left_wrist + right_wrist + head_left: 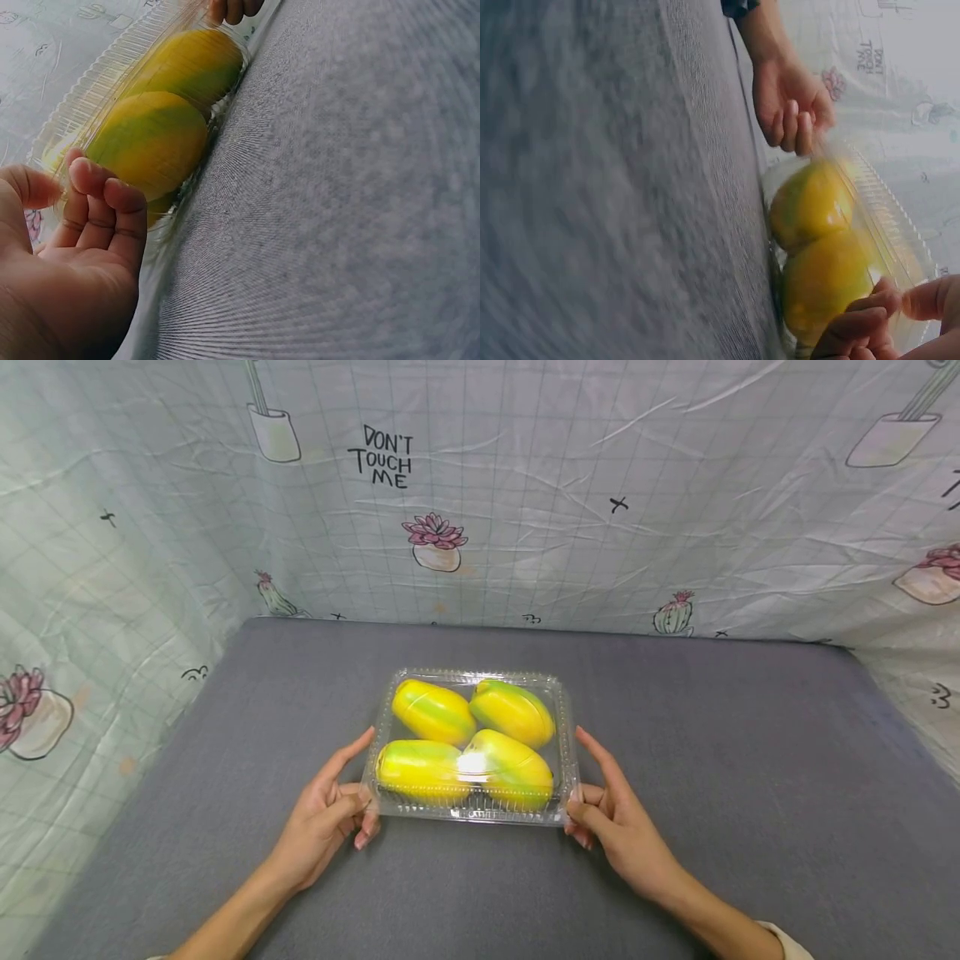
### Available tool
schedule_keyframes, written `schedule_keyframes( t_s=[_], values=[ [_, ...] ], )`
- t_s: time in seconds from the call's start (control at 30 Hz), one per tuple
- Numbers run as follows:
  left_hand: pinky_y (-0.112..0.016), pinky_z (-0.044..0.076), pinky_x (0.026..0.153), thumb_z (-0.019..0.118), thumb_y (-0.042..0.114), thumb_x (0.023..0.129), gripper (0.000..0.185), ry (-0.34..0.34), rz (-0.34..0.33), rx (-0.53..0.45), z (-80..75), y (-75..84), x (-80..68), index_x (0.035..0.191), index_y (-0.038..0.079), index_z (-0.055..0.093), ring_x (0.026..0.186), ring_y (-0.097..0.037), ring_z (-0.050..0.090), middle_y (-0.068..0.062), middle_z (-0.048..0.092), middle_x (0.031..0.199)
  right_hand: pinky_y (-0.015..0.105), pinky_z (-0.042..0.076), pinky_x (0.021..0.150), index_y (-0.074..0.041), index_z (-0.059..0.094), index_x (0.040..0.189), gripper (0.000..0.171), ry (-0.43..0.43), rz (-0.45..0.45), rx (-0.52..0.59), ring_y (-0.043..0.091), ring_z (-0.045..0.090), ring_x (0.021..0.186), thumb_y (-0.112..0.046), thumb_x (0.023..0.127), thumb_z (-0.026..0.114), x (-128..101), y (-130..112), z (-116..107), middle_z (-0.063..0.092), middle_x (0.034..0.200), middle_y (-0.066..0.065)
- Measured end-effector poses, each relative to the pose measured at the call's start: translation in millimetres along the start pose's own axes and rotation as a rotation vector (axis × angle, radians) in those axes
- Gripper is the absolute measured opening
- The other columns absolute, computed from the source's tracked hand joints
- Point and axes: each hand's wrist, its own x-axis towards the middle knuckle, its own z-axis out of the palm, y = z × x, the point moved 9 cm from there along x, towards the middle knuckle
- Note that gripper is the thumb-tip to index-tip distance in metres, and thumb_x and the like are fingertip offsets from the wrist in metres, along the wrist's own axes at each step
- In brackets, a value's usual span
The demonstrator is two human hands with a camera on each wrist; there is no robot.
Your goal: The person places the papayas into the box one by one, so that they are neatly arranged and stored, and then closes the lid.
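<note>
A clear plastic clamshell box [480, 817] with its lid down sits in the middle of the table, near the person. Inside lie several yellow-green mangoes [424, 770], arranged in two rows. My left hand [318, 818] pinches the box's near left corner between thumb and fingers, its index finger stretched along the left side. At the near right corner, my right hand [618, 827] grips the rim the same way, index finger along the right side. The left wrist view shows the left fingertips [90, 176] right at the lid's edge, with mangoes [150, 142] behind the clear wall.
Dark grey cloth [712, 777] covers the table around the box. Behind it and along both sides hangs a pale checked curtain [525, 485] printed with potted plants and lettering; its lower edge meets the table's back edge.
</note>
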Motion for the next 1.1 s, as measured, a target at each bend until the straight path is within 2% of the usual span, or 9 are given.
schedule_keyframes(
  t_s=[0.13,0.33,0.63,0.97,1.1],
  values=[
    [-0.024,0.045,0.053,0.036,-0.010,0.097,0.064,-0.002,0.007,0.009,-1.8,-1.3,-0.1,0.153,0.007,0.010,0.062,-0.013,0.055,-0.007,0.059,0.070,0.025,0.042,0.054,-0.011,0.013,0.151,0.068,0.055,0.058,0.017,0.013,0.049,0.062,0.003,0.095,0.049,-1.9,6.5,-1.3,0.053,0.072,0.008],
    [-0.024,0.046,0.055,0.037,-0.010,0.097,0.064,0.007,0.024,0.017,-2.8,-0.6,0.1,0.153,0.007,0.010,0.067,-0.013,0.058,-0.007,0.060,0.075,0.022,0.042,0.052,0.005,0.023,0.144,0.058,0.128,0.149,0.015,0.011,0.047,0.055,0.003,0.093,0.049,-3.4,12.7,-5.0,0.057,0.070,0.007],
    [-0.025,0.048,0.056,0.035,-0.009,0.098,0.064,-0.012,0.013,-0.016,-1.4,-2.1,1.8,0.154,0.008,0.009,0.067,-0.015,0.058,-0.009,0.063,0.075,0.021,0.042,0.049,0.006,0.025,0.143,0.057,0.148,0.151,0.042,0.008,0.048,0.053,0.003,0.092,0.051,-4.2,14.7,-5.9,0.059,0.068,0.004],
    [-0.025,0.048,0.055,0.033,-0.011,0.098,0.064,-0.042,0.034,-0.038,0.6,-2.4,2.1,0.154,0.007,0.007,0.065,-0.014,0.059,-0.011,0.063,0.073,0.019,0.039,0.048,0.006,0.025,0.143,0.059,0.161,0.133,0.035,0.006,0.047,0.051,0.003,0.092,0.054,-4.4,17.6,-6.4,0.060,0.067,0.002],
    [-0.024,0.048,0.055,0.033,-0.012,0.097,0.065,-0.049,0.041,-0.051,1.3,-2.0,1.9,0.154,0.007,0.007,0.066,-0.015,0.059,-0.012,0.063,0.073,0.018,0.040,0.049,0.008,0.025,0.143,0.059,0.174,0.118,0.070,0.006,0.046,0.052,0.007,0.090,0.053,-5.0,16.1,-5.7,0.058,0.067,0.003]
  ],
)
